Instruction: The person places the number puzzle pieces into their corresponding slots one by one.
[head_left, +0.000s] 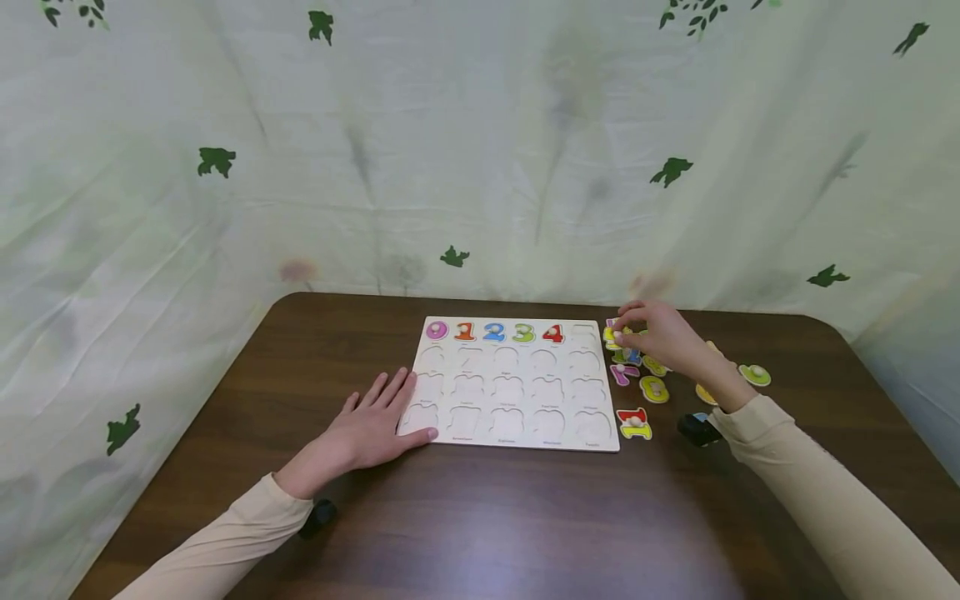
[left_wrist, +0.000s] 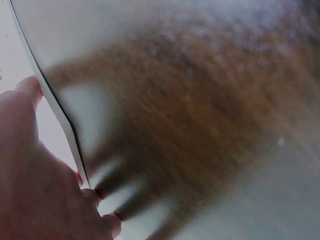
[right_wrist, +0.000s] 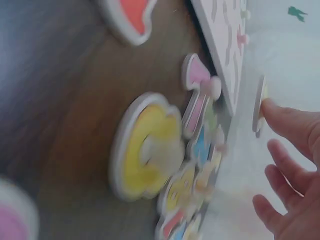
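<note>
A white number puzzle board (head_left: 487, 367) lies on the table with the pieces 0 to 4 set in its top row; the other visible recesses hold no pieces. My left hand (head_left: 375, 425) rests with spread fingers at the board's left edge, the thumb on its lower left corner. At the board's upper right, my right hand (head_left: 660, 337) pinches a small knobbed puzzle piece (right_wrist: 259, 105), raised off the table and seen edge-on in the right wrist view. Which number it bears cannot be read. Several loose pieces lie below that hand, among them a yellow piece (right_wrist: 132, 145) and a pink piece (head_left: 622, 374).
A red and yellow piece (head_left: 634, 423) lies by the board's lower right corner. A green piece (head_left: 754, 375) sits farther right, and other pieces are partly hidden behind the right forearm. Behind the brown table (head_left: 525, 517) hangs a pale curtain (head_left: 480, 150).
</note>
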